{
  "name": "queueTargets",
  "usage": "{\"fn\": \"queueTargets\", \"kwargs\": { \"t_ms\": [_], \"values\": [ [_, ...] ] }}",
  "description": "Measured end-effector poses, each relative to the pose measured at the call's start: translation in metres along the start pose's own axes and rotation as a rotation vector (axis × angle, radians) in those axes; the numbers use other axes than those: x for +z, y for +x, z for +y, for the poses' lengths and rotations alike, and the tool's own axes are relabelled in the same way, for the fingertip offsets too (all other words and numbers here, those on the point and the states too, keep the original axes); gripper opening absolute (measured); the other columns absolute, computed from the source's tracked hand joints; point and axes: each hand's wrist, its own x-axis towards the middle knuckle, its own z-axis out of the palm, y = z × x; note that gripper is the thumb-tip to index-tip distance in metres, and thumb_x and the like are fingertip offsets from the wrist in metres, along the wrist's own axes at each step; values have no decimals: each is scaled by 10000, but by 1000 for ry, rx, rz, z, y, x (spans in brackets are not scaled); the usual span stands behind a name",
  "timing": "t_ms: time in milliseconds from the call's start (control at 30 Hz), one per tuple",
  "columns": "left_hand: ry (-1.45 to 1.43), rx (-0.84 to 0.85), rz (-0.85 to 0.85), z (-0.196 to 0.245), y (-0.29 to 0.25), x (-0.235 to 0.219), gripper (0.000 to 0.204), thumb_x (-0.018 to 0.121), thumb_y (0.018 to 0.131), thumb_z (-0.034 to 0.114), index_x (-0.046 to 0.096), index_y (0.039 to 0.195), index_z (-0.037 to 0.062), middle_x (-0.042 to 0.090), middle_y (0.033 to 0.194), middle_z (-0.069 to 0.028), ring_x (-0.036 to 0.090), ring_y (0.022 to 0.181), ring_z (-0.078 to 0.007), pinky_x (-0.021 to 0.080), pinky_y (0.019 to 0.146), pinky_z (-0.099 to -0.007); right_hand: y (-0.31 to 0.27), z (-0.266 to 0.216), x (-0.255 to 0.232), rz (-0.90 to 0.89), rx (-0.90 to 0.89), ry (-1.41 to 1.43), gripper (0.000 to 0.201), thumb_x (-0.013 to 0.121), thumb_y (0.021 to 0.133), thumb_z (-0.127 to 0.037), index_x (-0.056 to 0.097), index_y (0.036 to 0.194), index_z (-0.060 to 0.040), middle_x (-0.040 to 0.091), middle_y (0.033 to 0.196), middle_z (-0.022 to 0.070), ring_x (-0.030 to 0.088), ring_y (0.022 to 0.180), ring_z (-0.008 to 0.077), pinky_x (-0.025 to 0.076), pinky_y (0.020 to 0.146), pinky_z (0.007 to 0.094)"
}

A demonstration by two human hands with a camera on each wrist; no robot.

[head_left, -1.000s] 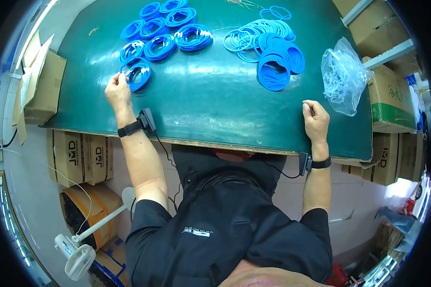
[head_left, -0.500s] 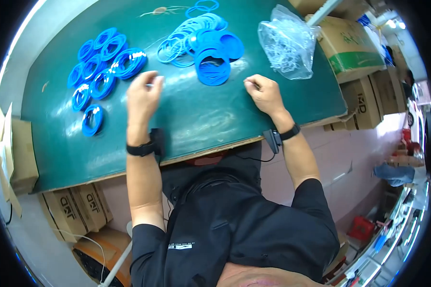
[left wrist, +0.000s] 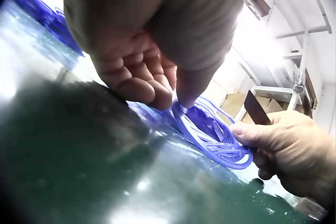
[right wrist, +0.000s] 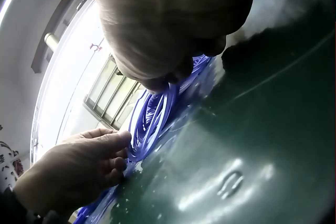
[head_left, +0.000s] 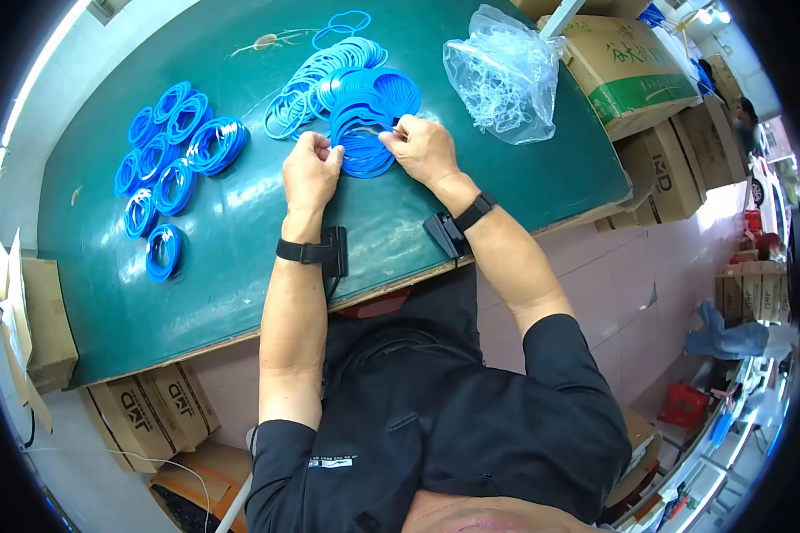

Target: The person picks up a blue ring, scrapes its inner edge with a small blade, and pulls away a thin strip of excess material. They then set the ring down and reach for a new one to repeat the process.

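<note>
Both hands are at the near end of a fanned pile of thin blue rings [head_left: 368, 160] on the green table. My left hand [head_left: 311, 178] pinches the left side of the front bunch between thumb and fingers. On its right side my right hand [head_left: 427, 149] pinches the same bunch, thumb at the edge in the left wrist view. Bunched strands of the rings [left wrist: 236, 162] hang together between the two hands there. The right wrist view shows the rings [right wrist: 140, 140] too, partly hidden by the right hand. Lighter rings [head_left: 307, 93] lie overlapped behind the bunch.
Several coiled bundles of blue rings [head_left: 215, 147] lie on the left of the table [head_left: 240, 293]. A clear plastic bag [head_left: 507, 89] of pale strands sits at the right. Cardboard boxes stand by the right edge [head_left: 631, 67] and at the left end [head_left: 49, 324].
The left hand has left a blue coil at the left and moved right to the pile. The right hand has come in from the right to the same rings. The view has turned.
</note>
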Motion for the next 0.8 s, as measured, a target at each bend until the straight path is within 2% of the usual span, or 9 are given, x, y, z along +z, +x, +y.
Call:
{"fn": "queueTargets", "kwargs": {
  "t_ms": [233, 300, 333, 400, 533, 600, 667, 733, 800],
  "values": [
    [-32, -5, -8, 1, -5, -2, 269, 797, 861, 197, 689, 1030, 18, 683, 796, -41, 636, 705, -112, 527, 639, -283, 0, 3, 1, 93, -157, -9, 296, 761, 860, -324, 637, 765, -73, 683, 756, 149, 675, 720, 363, 509, 622, 471],
    [-35, 68, 29, -3, -5, -1, 310, 794, 867, 212, 699, 1094, 23, 692, 839, -53, 631, 707, -115, 522, 656, -276, 0, 2, -2, 99, -187, 2, 292, 764, 862, -314, 629, 761, -75, 676, 747, 140, 670, 708, 356, 507, 612, 461],
    [-35, 66, 31, -5, -6, 0, 310, 794, 867, 212, 699, 1094, 23, 692, 839, -53, 631, 707, -115, 522, 656, -276, -1, 1, -4, 106, -214, 15, 290, 767, 864, -304, 621, 757, -77, 668, 737, 132, 665, 697, 348, 505, 603, 450],
    [-37, 213, 113, 3, -12, -4, 276, 778, 867, 216, 714, 1061, 30, 712, 917, -110, 654, 700, -179, 536, 676, -325, -1, -1, -5, 92, -282, 48, 290, 773, 862, -296, 617, 753, -77, 662, 732, 125, 660, 689, 341, 503, 597, 441],
    [-230, 166, 43, 7, -23, -11, 219, 741, 915, 197, 722, 1037, 15, 705, 856, -69, 626, 685, -134, 519, 655, -298, -4, -3, -11, 44, -461, 183, 290, 805, 854, -226, 607, 734, -52, 591, 662, 108, 589, 593, 277, 460, 552, 382],
    [-400, 61, -106, 5, -30, -17, 182, 712, 952, 180, 727, 999, 5, 683, 789, -15, 588, 665, -81, 488, 613, -261, -6, -4, -15, -3, -420, 176, 287, 800, 851, -263, 612, 764, -65, 620, 693, 113, 618, 630, 298, 483, 571, 396],
    [-448, -3, -119, 7, -41, -20, 180, 709, 957, 180, 726, 996, 5, 668, 766, 6, 570, 655, -62, 475, 598, -246, -8, -13, -20, -50, -378, 168, 290, 795, 848, -300, 617, 794, -78, 649, 723, 119, 647, 668, 319, 506, 589, 411],
    [-514, -80, -133, 7, -46, -17, 172, 682, 981, 171, 729, 1002, 7, 674, 773, -3, 562, 616, -47, 442, 557, -206, -15, -30, -27, -14, -168, 93, 240, 748, 883, -249, 605, 937, -64, 665, 772, 156, 661, 708, 356, 521, 628, 442],
    [-551, -126, -136, 11, -53, -13, 173, 683, 981, 168, 725, 1014, 3, 672, 776, -3, 560, 616, -48, 440, 556, -204, -21, -32, -19, -4, -215, 157, 227, 705, 899, -218, 582, 995, -53, 670, 800, 179, 665, 739, 380, 524, 656, 464]
  ]
}}
